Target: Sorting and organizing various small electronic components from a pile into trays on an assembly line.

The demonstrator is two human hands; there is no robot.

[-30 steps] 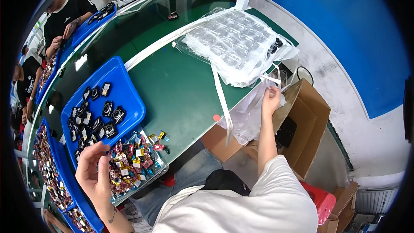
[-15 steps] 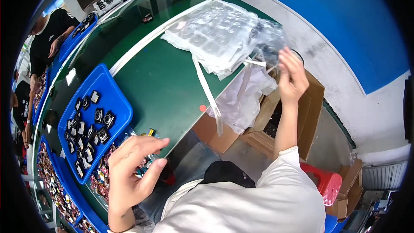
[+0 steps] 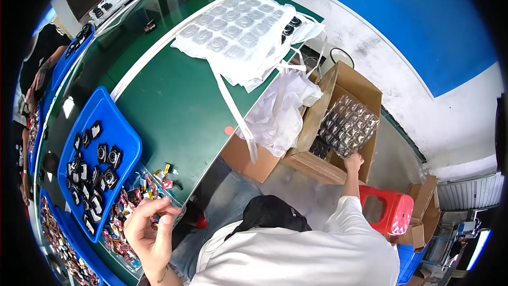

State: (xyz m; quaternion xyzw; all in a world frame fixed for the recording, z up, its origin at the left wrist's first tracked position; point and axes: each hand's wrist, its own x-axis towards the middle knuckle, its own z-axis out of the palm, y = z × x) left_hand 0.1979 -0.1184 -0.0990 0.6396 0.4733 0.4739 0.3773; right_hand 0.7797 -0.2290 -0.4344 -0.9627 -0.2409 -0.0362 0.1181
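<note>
My right hand is closed on the near edge of a clear plastic blister tray, which slants over the open cardboard box to the right of the table. Dark pieces show inside that box beside the tray. Over the table's near edge hangs my left hand, thumb and fingers apart with nothing between them. Nearest to it lie many small colourful parts on clear plastic. A blue tray of black round-faced modules stands just beyond.
White-covered trays of round modules are stacked at the table's far right corner. White straps and a white plastic bag hang at the edge. A red stool stands at right; another person is at far left.
My right hand has moved from beside the stack toward me, and the clear blister tray is now over the box. The stack's white cover shows uncovered. My left hand has shifted slightly nearer.
</note>
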